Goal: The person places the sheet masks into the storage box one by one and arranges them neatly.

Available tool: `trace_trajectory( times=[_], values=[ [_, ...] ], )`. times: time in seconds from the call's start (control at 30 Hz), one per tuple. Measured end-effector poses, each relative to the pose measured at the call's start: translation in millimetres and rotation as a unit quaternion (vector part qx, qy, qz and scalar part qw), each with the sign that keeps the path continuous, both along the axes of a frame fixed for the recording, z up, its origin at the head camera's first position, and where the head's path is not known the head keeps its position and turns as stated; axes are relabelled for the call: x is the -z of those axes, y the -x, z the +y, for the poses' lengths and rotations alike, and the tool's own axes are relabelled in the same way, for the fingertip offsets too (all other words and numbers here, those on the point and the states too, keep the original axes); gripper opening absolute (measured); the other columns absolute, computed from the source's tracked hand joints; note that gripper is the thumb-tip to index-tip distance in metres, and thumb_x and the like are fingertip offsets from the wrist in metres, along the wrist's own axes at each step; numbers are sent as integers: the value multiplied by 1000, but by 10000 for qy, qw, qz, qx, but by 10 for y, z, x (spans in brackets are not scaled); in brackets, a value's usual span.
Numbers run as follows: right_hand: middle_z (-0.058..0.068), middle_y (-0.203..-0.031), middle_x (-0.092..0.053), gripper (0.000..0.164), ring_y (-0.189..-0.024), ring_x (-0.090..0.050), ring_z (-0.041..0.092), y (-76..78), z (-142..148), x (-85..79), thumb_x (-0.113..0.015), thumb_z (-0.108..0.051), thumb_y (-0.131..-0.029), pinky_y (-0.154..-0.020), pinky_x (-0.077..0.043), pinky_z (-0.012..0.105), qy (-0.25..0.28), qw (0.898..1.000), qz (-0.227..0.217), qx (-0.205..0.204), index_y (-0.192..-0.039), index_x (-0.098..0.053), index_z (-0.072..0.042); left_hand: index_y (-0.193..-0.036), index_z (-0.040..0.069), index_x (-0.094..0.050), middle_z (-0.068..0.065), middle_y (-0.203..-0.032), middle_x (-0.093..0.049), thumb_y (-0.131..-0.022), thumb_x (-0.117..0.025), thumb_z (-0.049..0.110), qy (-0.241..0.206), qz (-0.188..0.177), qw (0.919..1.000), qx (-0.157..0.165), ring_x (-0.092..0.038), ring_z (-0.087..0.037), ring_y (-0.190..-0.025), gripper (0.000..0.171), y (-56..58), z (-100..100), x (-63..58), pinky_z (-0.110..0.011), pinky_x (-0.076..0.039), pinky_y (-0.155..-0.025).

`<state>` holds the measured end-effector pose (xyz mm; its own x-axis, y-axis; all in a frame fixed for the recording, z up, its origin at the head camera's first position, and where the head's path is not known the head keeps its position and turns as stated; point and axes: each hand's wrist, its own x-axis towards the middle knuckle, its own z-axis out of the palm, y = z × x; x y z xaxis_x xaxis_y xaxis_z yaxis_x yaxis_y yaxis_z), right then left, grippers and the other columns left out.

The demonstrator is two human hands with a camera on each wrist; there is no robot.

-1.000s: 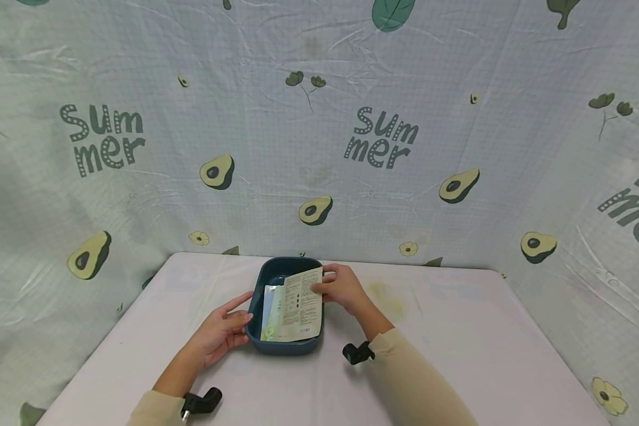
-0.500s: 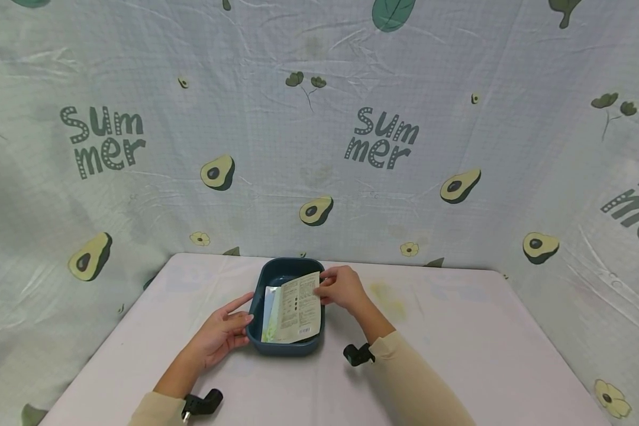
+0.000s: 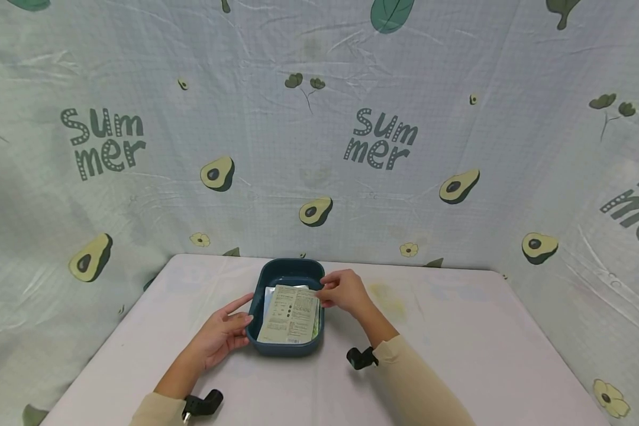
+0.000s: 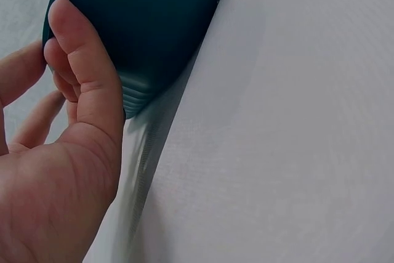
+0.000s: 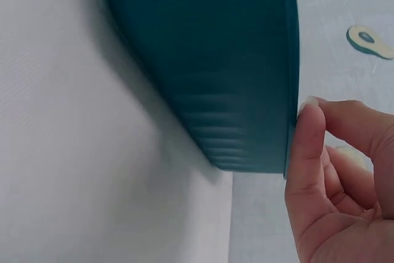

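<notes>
In the head view a dark blue plastic basin [image 3: 290, 350] stands on the table. Inside lies a cream printed leaflet [image 3: 289, 313], with a blue and green printed sheet [image 3: 316, 325] showing round its edges. My left hand [image 3: 225, 331] holds the basin's left side, thumb at the rim and other fingers against the outer wall [image 4: 154, 23]. At the right rim, my right hand [image 3: 346, 293] pinches at the leaflet's upper right corner with thumb and index finger. In the right wrist view the fingertips [image 5: 308, 127] meet beside the rim, and the basin wall hides the leaflet.
The table [image 3: 436, 337] has a pale cloth with a faint yellow mark [image 3: 387, 299] right of the basin. Behind it hangs a curtain [image 3: 266, 136] printed with avocados and lettering. Black wrist cameras [image 3: 362, 358] sit on both forearms.
The leaflet's raised right side has come down and the leaflet now lies flatter, covering more of the printed sheet on its left. The right hand moved slightly downward; the left hand stayed put.
</notes>
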<state>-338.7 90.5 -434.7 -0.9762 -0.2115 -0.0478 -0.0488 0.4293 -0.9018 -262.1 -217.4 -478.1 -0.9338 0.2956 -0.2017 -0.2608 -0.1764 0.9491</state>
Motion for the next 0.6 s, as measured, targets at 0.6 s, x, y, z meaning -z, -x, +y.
trace_trajectory(
  times=[0.6],
  values=[
    [8, -98, -73, 38, -79, -74, 18, -65, 576, 117, -81, -24, -89, -74, -63, 30, 516, 9973, 381, 352, -122, -72, -8, -163, 14, -23, 0, -103, -64, -105, -58, 19, 398, -14, 9991, -166, -62, -10, -78, 68, 43, -98, -41, -25, -61, -74]
  ],
)
